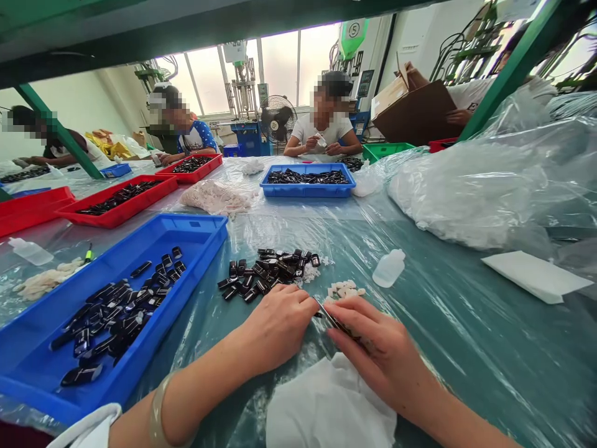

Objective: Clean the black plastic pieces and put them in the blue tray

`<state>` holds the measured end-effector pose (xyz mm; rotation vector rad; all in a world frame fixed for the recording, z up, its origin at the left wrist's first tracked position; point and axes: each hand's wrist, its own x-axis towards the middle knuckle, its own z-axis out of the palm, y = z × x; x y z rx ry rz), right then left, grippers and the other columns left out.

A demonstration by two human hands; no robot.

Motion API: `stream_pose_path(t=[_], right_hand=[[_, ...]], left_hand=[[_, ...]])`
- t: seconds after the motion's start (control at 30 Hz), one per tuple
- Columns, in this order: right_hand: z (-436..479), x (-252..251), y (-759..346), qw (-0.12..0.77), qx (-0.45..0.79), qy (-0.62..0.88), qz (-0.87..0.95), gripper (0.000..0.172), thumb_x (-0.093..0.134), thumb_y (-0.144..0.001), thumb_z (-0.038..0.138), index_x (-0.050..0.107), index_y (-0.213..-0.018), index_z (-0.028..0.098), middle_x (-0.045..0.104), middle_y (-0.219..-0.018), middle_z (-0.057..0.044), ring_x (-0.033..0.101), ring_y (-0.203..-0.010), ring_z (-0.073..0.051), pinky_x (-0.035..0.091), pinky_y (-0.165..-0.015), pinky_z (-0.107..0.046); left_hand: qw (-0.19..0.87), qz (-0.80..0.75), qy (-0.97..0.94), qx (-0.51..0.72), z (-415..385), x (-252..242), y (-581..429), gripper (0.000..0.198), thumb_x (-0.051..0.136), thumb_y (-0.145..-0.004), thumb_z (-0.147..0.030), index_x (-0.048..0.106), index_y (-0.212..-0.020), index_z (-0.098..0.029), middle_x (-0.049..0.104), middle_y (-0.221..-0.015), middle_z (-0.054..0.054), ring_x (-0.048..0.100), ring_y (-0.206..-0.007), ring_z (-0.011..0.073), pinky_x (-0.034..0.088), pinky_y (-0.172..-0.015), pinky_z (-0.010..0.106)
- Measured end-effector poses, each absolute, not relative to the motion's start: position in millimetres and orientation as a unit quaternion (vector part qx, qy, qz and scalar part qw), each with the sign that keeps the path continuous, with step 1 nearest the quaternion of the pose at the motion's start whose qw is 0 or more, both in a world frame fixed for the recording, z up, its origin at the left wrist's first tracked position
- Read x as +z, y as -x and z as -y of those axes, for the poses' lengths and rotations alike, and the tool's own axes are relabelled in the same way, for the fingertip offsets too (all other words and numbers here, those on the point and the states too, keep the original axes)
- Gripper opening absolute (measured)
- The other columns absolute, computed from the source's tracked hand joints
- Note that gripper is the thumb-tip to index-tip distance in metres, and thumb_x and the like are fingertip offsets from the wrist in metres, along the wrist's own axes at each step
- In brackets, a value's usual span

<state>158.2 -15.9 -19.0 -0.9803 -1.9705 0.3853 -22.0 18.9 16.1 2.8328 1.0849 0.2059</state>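
Note:
My right hand [373, 342] holds a thin dark piece [342, 325] between thumb and fingers. My left hand [280, 320] is closed against the near end of that piece; its fingertips are mostly hidden. Just beyond my hands lies a pile of glossy black pieces [265, 270]. Small white chunks [345, 289] sit beside it, above my right hand. A white cloth [326, 404] is spread below my hands. To the left, a blue tray [198, 233] holds many more black pieces [135, 305].
A white squeeze bottle [388, 268] lies right of the chunks. Folded white paper [536, 275] and a large plastic bag [466, 180] are at right. Across the table, people sit near red trays [116, 218] and another blue tray [308, 191]. A green shelf frame [60, 130] hangs over the front.

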Motion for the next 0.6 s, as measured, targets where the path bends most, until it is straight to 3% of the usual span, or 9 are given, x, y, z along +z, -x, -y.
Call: stream_pose_path(t=[0.07,0.2,0.43,0.6], right_hand=[[17,-17,-157,0.441,0.152,0.387,0.795,0.022,0.052,-0.081,0.010,0.063,-0.098,0.019,0.064,-0.085,-0.007,0.061,-0.077,-0.017,0.051,-0.066,-0.029],[19,-10,-156,0.445,0.211,0.430,0.757,0.013,0.054,-0.080,0.014,0.065,-0.084,0.020,0.065,-0.071,-0.003,0.061,-0.064,-0.016,0.050,-0.058,-0.026],[22,-7,-154,0.454,0.382,0.473,0.652,0.012,0.061,-0.076,0.022,0.068,-0.085,0.018,0.069,-0.073,-0.004,0.064,-0.064,-0.017,0.052,-0.057,-0.026],[24,-3,-151,0.412,0.441,0.451,0.658,0.009,0.062,-0.075,0.019,0.068,-0.081,0.020,0.068,-0.070,-0.001,0.059,-0.061,-0.014,0.048,-0.055,-0.024]], left_hand=[[0.097,-0.343,-0.931,0.085,-14,18,22,0.021,0.039,-0.086,-0.014,0.060,-0.084,-0.014,0.062,-0.077,0.004,0.055,-0.072,0.0155,0.042,-0.065,0.025],[0.280,-0.358,-0.869,0.197,-12,20,24,0.016,0.053,-0.080,-0.016,0.064,-0.091,-0.014,0.065,-0.079,0.004,0.057,-0.074,0.0146,0.042,-0.069,0.024],[0.603,-0.430,-0.578,0.343,-14,21,20,0.018,0.074,-0.061,-0.022,0.064,-0.072,-0.012,0.065,-0.067,0.002,0.056,-0.062,0.0119,0.043,-0.059,0.023],[0.708,-0.393,-0.467,0.356,-15,11,14,0.019,0.075,-0.059,-0.025,0.064,-0.064,-0.011,0.061,-0.055,-0.001,0.050,-0.048,0.0071,0.040,-0.052,0.021]])
